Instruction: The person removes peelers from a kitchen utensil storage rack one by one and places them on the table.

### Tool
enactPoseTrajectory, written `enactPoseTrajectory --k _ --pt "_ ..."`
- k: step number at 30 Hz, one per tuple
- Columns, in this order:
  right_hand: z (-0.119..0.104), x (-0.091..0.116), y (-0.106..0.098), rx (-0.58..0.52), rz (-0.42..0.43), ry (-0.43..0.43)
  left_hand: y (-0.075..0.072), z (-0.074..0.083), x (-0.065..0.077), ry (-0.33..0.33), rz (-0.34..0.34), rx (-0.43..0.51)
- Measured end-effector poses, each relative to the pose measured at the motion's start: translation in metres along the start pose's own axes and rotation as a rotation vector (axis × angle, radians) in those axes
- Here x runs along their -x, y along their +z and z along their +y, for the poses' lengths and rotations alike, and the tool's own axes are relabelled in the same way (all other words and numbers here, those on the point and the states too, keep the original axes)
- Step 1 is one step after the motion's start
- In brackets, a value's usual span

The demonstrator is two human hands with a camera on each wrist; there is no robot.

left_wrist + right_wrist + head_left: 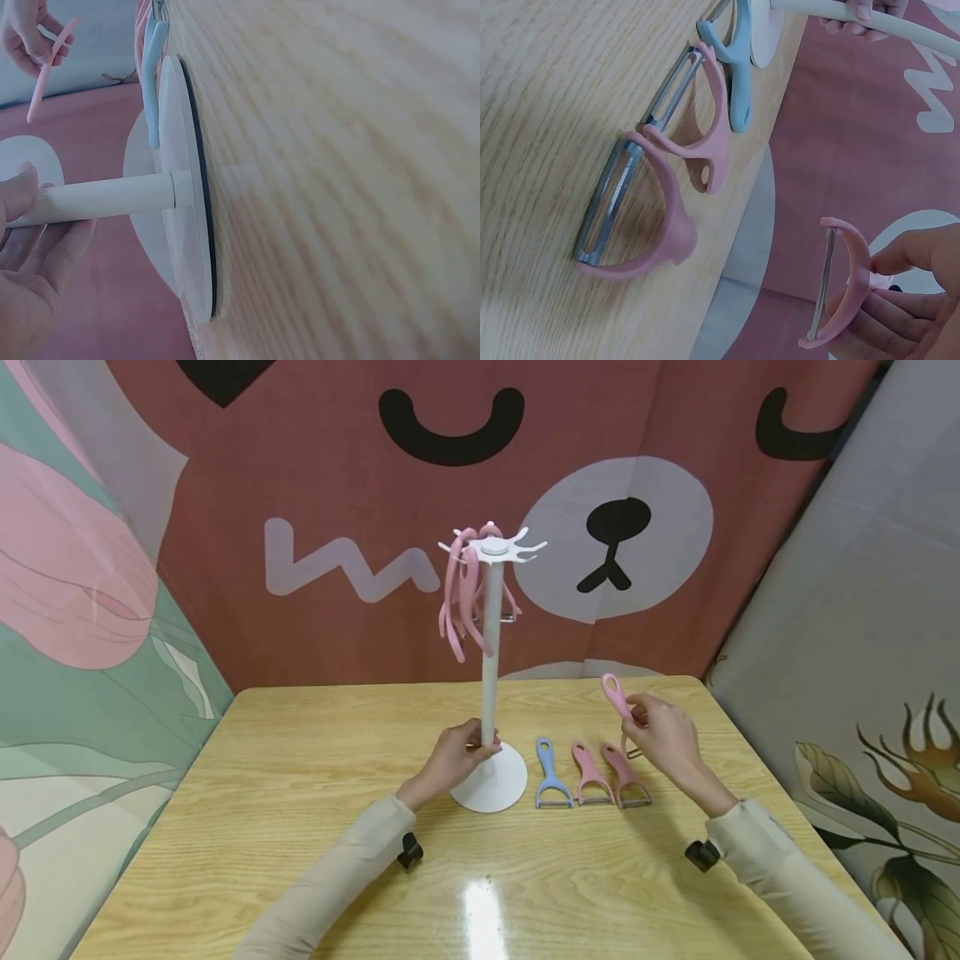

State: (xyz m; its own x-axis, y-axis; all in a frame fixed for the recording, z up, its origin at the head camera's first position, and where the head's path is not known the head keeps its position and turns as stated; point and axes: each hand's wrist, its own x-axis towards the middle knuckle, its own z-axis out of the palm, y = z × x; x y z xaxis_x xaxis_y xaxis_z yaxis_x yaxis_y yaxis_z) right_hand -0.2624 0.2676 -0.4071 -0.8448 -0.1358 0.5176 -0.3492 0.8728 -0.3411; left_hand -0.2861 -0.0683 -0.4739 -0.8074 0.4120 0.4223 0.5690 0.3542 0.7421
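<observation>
My left hand (pixel 454 755) grips the lower post of a white stand (pixel 490 668), just above its round base (pixel 480 789). In my right hand (pixel 667 735) a pink peeler (pixel 615 695) is pinched between thumb and fingers, raised off the table with its handle pointing up. The right wrist view shows the blade end of this held peeler (pixel 851 292). Several pink peelers (pixel 461 593) hang from the left and back hooks of the stand's top (pixel 497 548); hooks on its right side are bare.
On the table (pixel 315 752), right of the base, lie a blue peeler (pixel 549 770) and two pink peelers, one in the middle (pixel 587 768) and one on the right (pixel 621 768). A patterned cloth (pixel 337 635) hangs behind the table.
</observation>
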Motion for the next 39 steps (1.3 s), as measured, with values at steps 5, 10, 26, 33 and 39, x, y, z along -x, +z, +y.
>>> enactPoseTrajectory --k 5,10,26,33,39 --pt "0.004 0.001 0.000 0.009 -0.016 0.000 0.000 0.000 0.001 0.008 0.005 -0.001" --pt "0.007 0.002 -0.001 0.014 -0.022 -0.001 0.000 0.000 0.002 0.019 0.009 -0.004" --pt "0.019 0.007 -0.004 0.048 -0.099 0.033 0.000 0.002 0.000 0.005 0.000 -0.006" --pt "0.024 0.010 -0.005 0.057 -0.154 0.054 0.000 0.002 -0.001 -0.011 0.001 -0.004" --pt "0.029 0.012 -0.004 0.060 -0.198 0.076 0.001 0.000 0.000 -0.001 0.001 0.001"
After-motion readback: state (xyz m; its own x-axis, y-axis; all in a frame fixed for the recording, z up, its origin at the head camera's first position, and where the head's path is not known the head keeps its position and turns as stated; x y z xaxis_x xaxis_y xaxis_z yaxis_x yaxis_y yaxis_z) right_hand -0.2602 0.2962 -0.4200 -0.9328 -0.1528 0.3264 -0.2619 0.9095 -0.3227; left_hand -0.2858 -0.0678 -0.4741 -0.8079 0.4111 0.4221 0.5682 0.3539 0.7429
